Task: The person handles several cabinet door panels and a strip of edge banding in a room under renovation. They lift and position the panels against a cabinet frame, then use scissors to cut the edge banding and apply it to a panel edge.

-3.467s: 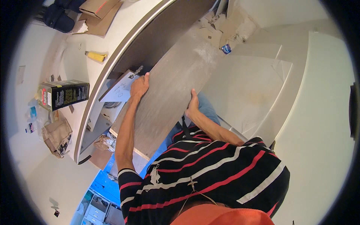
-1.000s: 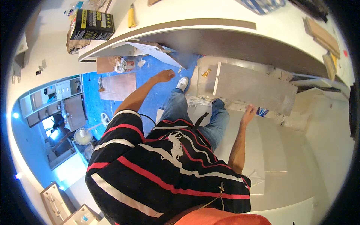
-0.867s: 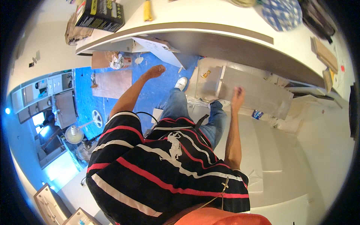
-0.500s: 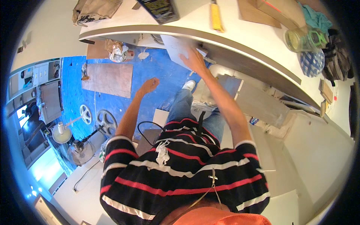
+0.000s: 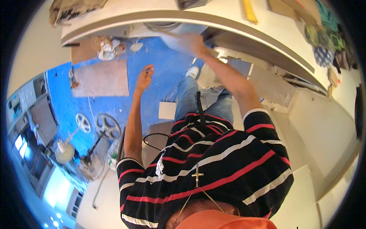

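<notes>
Counter (image 5: 225,8) is holding a yellow tool (image 5: 249,10) and teal cloth (image 5: 327,16) on top. Brown board (image 5: 101,78) is lying on blue sheeting (image 5: 152,49), left and below counter; grey board (image 5: 270,84) is sitting under counter's right part. White panel (image 5: 172,41) is sitting just under counter's edge, right hand (image 5: 194,45) seemingly touching it, but blur is hiding finger spread and grip, can't tell. Left hand (image 5: 144,78) is hanging half-open and empty, well below counter.
</notes>
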`<state>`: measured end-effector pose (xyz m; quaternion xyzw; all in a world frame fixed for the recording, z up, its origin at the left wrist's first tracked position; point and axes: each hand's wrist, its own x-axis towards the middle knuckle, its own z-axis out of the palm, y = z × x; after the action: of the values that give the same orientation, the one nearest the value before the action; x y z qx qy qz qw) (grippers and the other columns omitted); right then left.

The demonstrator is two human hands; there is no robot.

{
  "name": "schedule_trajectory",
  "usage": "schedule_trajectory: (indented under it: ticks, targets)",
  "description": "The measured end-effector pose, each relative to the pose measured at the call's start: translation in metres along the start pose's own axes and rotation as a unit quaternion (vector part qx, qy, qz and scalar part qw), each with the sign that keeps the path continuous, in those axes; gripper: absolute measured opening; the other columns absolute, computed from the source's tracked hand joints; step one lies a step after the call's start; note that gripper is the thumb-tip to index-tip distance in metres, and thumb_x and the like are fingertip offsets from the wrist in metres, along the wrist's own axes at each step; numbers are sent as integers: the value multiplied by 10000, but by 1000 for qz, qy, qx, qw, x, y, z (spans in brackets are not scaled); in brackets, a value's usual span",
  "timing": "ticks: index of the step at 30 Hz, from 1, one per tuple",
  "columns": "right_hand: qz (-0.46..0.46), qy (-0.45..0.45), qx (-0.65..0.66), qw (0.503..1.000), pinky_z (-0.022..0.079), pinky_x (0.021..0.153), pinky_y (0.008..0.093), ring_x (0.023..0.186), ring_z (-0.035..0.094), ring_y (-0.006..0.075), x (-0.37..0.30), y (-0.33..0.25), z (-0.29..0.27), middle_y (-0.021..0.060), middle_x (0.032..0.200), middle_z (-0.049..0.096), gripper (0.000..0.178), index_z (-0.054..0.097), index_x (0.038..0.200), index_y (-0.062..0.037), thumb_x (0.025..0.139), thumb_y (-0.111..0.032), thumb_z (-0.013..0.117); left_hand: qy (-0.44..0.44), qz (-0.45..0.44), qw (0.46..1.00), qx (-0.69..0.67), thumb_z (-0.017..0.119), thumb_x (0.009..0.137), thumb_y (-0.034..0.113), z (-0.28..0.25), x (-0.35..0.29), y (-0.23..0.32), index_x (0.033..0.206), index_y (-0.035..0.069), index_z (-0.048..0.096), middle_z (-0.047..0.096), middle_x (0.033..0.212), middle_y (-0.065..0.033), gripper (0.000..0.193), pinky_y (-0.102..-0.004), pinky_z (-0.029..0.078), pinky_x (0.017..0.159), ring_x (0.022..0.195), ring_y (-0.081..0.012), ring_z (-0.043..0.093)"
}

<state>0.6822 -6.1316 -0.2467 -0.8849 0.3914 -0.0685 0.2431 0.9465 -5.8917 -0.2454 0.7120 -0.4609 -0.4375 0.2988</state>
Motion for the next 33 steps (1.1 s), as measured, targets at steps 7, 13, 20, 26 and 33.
schedule_trajectory:
  ticks: [7, 13, 20, 26, 33]
  targets:
    - [63, -85, -38, 994, 537, 659, 497, 775, 697, 382, -44, -58, 28, 183, 827, 703, 373, 609, 1107, -30, 908, -346, 605, 20, -12, 1000, 13, 727, 904, 235, 2, 100, -40, 1326, -49, 509, 511, 1352, -185, 553, -350, 531, 900, 1207, -265, 530]
    - [69, -60, 38, 995, 534, 677, 513, 808, 696, 381, -89, -38, -45, 204, 826, 694, 363, 608, 1071, -42, 891, -354, 653, 24, 29, 999, -26, 812, 816, 265, 16, 107, -16, 1436, -26, 395, 469, 1389, -233, 802, -406, 450, 1035, 1250, -296, 509]
    - [94, 38, 37, 994, 535, 646, 484, 732, 693, 360, -180, -91, -193, 148, 785, 691, 316, 611, 1032, -87, 870, -347, 684, -62, 205, 976, -30, 806, 814, 217, 40, 76, 125, 1339, 25, 529, 551, 1321, -150, 624, -391, 418, 1046, 1214, -258, 534]
    - [140, 130, 20, 981, 535, 638, 465, 725, 695, 337, -265, -150, -338, 130, 801, 689, 361, 604, 1043, -96, 868, -401, 681, -188, 357, 915, 32, 793, 819, 227, 45, 49, 270, 1105, 18, 662, 681, 1025, -123, 378, -361, 498, 866, 975, -230, 647]
    - [184, 317, -186, 912, 530, 584, 388, 643, 674, 296, -352, -179, -449, 102, 738, 662, 461, 625, 883, -83, 803, -529, 710, -187, 471, 848, -156, 781, 839, 364, 123, 9, 400, 1002, -10, 658, 675, 810, -94, 426, -342, 513, 691, 755, -192, 651]
